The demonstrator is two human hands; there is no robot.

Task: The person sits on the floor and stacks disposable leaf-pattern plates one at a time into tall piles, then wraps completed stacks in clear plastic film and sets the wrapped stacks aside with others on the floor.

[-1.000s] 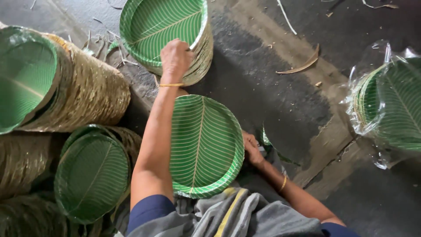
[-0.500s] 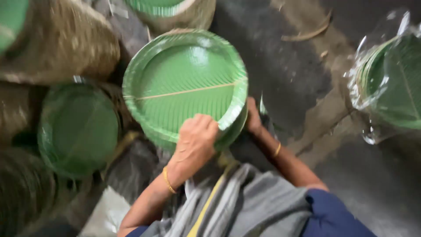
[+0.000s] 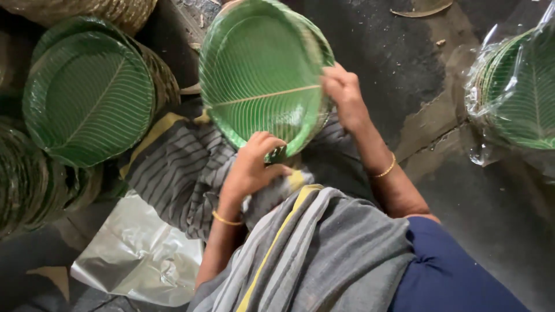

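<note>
A round green plate [image 3: 260, 81] with a leaf-vein pattern tops a small stack held over my lap, tilted toward me. My left hand [image 3: 254, 164] grips the stack's near rim from below, a gold bangle on its wrist. My right hand [image 3: 346, 98] clasps the right rim, fingers curled over the edge; it also wears a thin bangle. A grey striped cloth [image 3: 185, 167] lies under the plates across my knees.
A thick stack of the same green plates [image 3: 87, 98] lies on its side at the left, with more stacks beyond it. A plastic-wrapped stack [image 3: 520, 86] sits at the right. A crumpled silver plastic sheet [image 3: 139, 254] lies lower left on the dark concrete floor [image 3: 404, 58].
My left hand pulled plates from the far stack back onto the stack in my lap. My right hand shifted from under the stack up to its right rim.
</note>
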